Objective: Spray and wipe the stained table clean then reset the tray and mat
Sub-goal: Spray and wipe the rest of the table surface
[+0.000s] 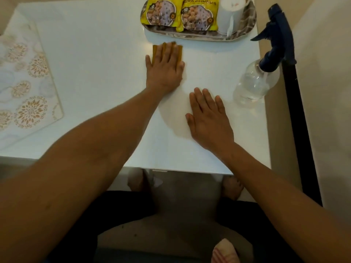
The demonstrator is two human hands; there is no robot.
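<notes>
Mat (28, 88) left, tray (245, 29) behind, spray bottle (256, 82) right on table (95, 54).

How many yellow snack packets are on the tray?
2. One yellow snack packet lies at the tray's left end; the second sits right beside it, next to a white cup. Their tops are cropped; none seems hidden.

Bare forearms, dark shorts (133, 204)

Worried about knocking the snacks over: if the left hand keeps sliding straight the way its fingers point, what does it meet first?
Likely the near rim of the tray, just beyond the cloth under the left hand.
</notes>
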